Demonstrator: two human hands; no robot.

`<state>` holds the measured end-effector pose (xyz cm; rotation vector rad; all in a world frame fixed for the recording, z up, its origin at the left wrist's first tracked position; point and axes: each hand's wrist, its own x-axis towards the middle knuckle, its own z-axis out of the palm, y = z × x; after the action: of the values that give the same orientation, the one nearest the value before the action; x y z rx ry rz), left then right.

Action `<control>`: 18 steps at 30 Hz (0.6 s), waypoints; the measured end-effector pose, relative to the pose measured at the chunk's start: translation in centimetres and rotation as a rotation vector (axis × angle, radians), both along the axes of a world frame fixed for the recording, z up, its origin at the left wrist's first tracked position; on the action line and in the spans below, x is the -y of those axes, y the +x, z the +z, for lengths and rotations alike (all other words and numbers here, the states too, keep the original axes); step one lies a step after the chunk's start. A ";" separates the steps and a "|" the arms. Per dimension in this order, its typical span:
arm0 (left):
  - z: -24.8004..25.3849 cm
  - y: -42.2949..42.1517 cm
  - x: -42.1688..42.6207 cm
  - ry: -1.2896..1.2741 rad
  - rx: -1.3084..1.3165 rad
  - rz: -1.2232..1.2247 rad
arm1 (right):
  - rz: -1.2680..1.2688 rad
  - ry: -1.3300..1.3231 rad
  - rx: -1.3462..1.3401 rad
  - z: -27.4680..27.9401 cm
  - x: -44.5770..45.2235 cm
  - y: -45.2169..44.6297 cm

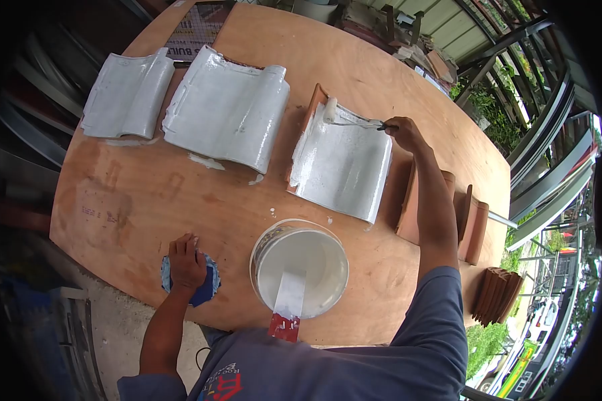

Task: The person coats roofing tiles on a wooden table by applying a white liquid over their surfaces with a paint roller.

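My right hand [407,136] is closed on the dark handle of a small paint roller [330,109]. Its white sleeve rests at the upper left of a curved roof tile [341,160] that is mostly coated in wet white, with terracotta showing along the left and top edges. My left hand [187,262] leans near the table's front edge, over a round blue cloth-like thing [211,286], fingers stretched onto the wood. Between my arms stands a bucket [336,250] of white paint. A wide scraper with a red handle [284,327] lies across its near rim.
Two more white-coated tiles, one large [227,110] and one smaller [126,95], lie at the left of the wooden table [134,207]. Uncoated terracotta tiles [473,224] sit beyond my right arm, with a tile stack [497,295] at the right edge. White paint smears dot the wood.
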<state>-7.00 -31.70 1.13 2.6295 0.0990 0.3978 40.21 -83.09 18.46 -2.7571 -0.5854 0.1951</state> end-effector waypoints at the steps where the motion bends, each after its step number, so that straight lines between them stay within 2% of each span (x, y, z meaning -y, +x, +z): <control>1: 0.0 0.0 0.0 0.001 0.004 0.000 | 0.000 -0.004 0.001 0.0 -0.6 0.0; 3: 0.1 0.1 0.0 0.006 0.007 -0.009 | 0.052 -0.024 0.106 -0.3 -1.5 -0.1; 5: 0.2 0.1 0.0 0.001 0.013 -0.011 | 0.029 -0.037 0.076 0.3 -1.1 -0.2; 7: 0.1 0.1 -0.2 0.011 0.012 -0.009 | -0.004 -0.185 -0.022 1.3 0.4 0.0; 9: -0.1 0.0 0.0 0.011 0.013 0.000 | 0.014 -0.211 0.020 2.2 2.3 -0.4; 11: -0.3 0.1 -0.2 0.011 0.007 -0.004 | -0.104 -0.270 -0.067 3.8 3.8 -1.0; 17: -0.3 0.0 -0.1 0.004 -0.015 0.004 | 0.053 -0.372 -0.027 5.6 8.3 0.6; 18: -0.3 -0.1 -0.2 0.009 -0.015 0.012 | 0.015 -0.382 -0.046 5.7 7.5 0.5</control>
<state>-7.05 -31.49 0.82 2.6422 0.1187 0.3839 40.71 -90.59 24.14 -3.1037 -0.6114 0.4114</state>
